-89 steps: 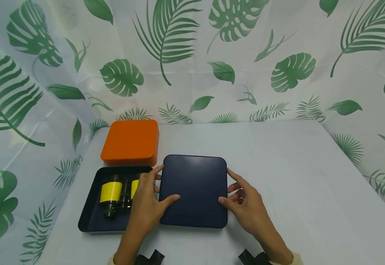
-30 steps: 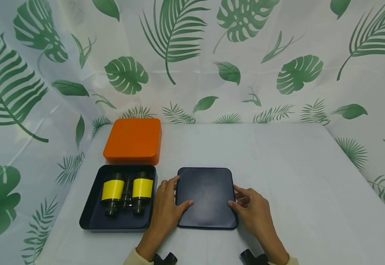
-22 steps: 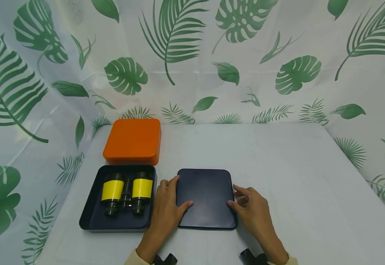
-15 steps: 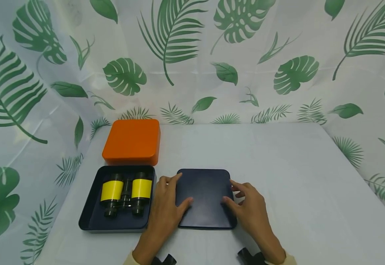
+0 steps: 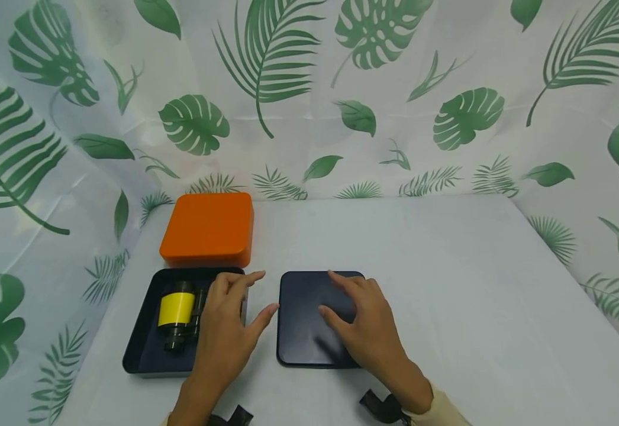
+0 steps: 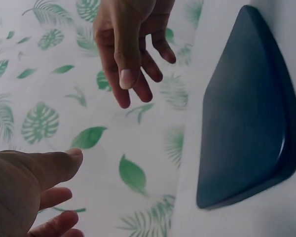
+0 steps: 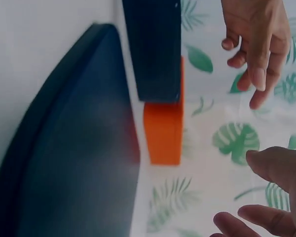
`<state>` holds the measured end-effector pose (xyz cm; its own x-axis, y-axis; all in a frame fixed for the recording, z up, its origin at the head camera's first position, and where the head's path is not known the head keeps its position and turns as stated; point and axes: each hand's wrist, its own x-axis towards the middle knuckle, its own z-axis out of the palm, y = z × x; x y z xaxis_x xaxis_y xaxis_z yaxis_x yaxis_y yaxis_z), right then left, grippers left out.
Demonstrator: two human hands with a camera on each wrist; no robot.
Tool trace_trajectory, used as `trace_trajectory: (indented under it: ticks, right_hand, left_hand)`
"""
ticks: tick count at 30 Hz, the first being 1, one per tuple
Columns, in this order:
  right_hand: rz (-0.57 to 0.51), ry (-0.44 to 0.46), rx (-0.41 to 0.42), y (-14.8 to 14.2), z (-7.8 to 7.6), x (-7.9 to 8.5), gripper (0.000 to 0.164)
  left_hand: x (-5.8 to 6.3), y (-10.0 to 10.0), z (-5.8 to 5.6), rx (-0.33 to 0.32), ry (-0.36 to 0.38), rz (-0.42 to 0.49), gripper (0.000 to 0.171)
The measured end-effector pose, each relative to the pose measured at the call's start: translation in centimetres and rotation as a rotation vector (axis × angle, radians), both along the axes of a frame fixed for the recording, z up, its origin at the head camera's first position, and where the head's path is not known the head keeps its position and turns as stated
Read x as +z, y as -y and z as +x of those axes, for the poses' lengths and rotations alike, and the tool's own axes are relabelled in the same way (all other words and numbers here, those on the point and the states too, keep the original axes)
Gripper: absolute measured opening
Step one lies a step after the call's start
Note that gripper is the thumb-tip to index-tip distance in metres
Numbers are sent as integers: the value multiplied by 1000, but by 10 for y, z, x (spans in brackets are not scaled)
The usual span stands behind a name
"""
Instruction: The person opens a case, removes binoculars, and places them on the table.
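Observation:
A dark navy square lid (image 5: pixel 301 337) lies flat on the white table, smooth face up. My right hand (image 5: pixel 368 322) hovers over its right part, thumb and fingers spread, holding nothing. My left hand (image 5: pixel 224 331) hangs left of the lid over the right side of a navy tray (image 5: pixel 138 349), fingers apart and bare. Yellow-and-black binoculars (image 5: pixel 176 309) rest in that tray, their right barrel hidden behind my left hand. In the left wrist view, both hands appear raised beside the lid (image 6: pixel 246 123).
An orange box (image 5: pixel 208 228) stands behind the tray, close to its back edge. A white cloth with green leaves (image 5: pixel 357 115) hangs behind the table and along both sides. In the right wrist view, the tray's side (image 7: pixel 155 49) shows before the orange box.
The lid came down and toward me onto the table between the oldest frames. Since half a second ago both hands have let go of it and lifted away leftward, the left now over the tray.

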<state>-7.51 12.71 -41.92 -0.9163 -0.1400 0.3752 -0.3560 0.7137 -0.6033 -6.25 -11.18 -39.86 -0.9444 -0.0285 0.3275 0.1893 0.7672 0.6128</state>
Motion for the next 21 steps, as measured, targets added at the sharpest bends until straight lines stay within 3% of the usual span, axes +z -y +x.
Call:
trace_trajectory:
  ticks: [8,21]
  right_hand:
    - [4,-53,115,32,-5,14,75]
    - [109,22,228,74,-13,25,90]
  left_hand:
    - [11,35,1,52,-19,-18,64]
    - [13,86,-1,124,-48,-45,70]
